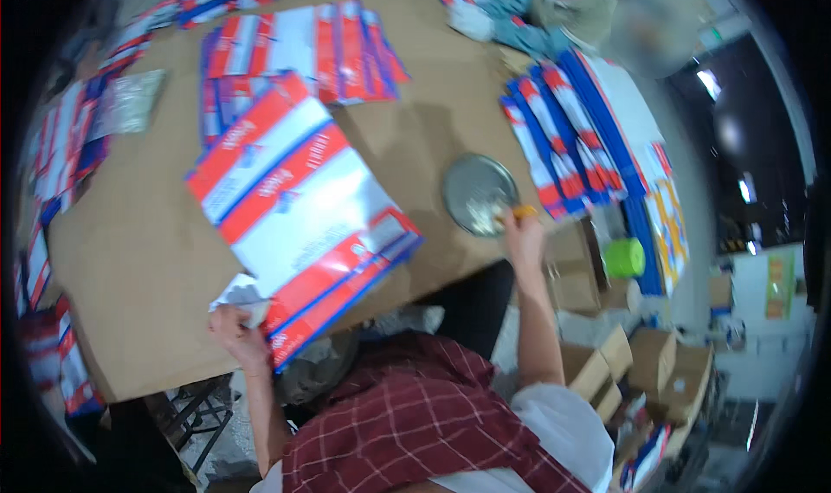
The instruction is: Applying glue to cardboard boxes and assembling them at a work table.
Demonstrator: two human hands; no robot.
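- Left grip (238, 332) is closed on the near corner of flat red-white-blue bag (316, 203); the bag extends forward over brown bench (151, 277).
- Right grip (525, 240) pinches small orange object (525, 210) at the rim of round grey dish (472, 174).

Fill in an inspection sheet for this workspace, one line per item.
Surface: brown tabletop, flat.
Job's things: red, white and blue bag, tilted; round grey dish with pale material in it; small orange item, too blurred to identify.
Clutter: bag stack beyond the held bag; more bags at left and right; pale packet at far left.
Grips: left grip holds the bag's near-left corner; right grip holds the orange item at the dish's rim.
Cables: nothing seen.
Surroundings: co-worker's sleeve at far right; cardboard boxes and green container at right.
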